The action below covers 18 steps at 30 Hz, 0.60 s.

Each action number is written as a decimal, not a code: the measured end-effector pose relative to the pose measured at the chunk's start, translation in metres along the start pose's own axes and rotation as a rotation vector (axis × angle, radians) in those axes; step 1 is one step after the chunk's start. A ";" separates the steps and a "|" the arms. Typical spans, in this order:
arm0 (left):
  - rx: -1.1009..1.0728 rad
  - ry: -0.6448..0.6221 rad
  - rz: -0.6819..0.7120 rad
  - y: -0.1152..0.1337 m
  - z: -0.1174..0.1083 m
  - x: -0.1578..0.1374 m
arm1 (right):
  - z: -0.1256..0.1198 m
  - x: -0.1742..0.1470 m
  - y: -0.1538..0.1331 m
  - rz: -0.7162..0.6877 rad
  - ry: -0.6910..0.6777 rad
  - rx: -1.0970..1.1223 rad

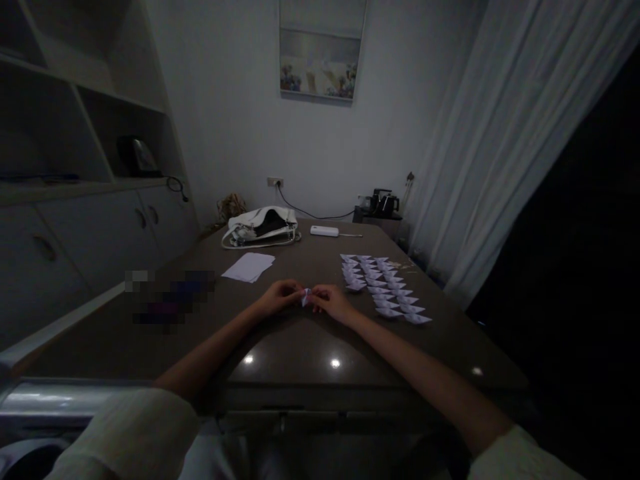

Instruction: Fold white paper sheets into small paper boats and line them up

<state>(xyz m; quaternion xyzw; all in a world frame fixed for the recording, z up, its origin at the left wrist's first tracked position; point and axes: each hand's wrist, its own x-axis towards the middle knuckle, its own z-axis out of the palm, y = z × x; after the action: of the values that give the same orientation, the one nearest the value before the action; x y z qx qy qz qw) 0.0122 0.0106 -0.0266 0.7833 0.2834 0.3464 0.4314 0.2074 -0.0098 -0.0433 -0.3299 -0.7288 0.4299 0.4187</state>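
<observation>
Between my two hands, above the near middle of the table, is a small piece of folded white paper (305, 297). My left hand (281, 296) pinches its left side with thumb and fingers. On the other side my right hand (331, 300) pinches it too. The fingers hide part of the paper, so its exact fold is hard to see. Several folded white paper boats (383, 298) stand in three rows to the right of my right hand. A stack of loose white paper sheets (249, 267) lies beyond my left hand.
The dark table (300, 353) reaches to the back wall. A white handbag (265, 225) and a white power bank (325, 231) with a short cable lie at its far side. A blurred patch (173, 298) covers something at left. Black kettles (384, 203) stand behind, at right.
</observation>
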 end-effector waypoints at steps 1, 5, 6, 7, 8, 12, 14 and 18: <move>0.000 -0.001 -0.006 0.001 0.000 0.000 | 0.000 0.000 -0.001 0.000 -0.005 -0.007; 0.028 0.003 0.013 0.003 0.001 -0.001 | 0.001 -0.002 -0.005 -0.013 -0.004 -0.041; 0.034 0.007 0.020 0.003 0.002 -0.002 | 0.001 -0.002 -0.006 -0.015 -0.001 -0.048; 0.036 0.012 0.021 0.003 0.002 -0.002 | 0.001 -0.002 -0.006 -0.014 0.004 -0.053; 0.035 0.017 0.022 0.003 0.002 -0.002 | 0.001 -0.002 -0.006 -0.011 0.007 -0.053; 0.099 0.045 0.036 0.000 0.002 -0.002 | 0.001 -0.001 -0.004 -0.017 0.010 -0.060; 0.144 0.061 0.061 -0.001 0.002 -0.002 | 0.001 -0.001 -0.004 -0.022 0.004 -0.063; 0.158 0.082 0.124 0.004 0.001 -0.004 | 0.001 -0.002 -0.004 -0.021 -0.003 -0.064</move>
<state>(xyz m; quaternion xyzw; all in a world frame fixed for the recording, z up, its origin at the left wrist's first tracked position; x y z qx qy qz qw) 0.0112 0.0048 -0.0253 0.8160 0.2782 0.3810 0.3340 0.2065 -0.0135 -0.0402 -0.3348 -0.7463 0.4024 0.4111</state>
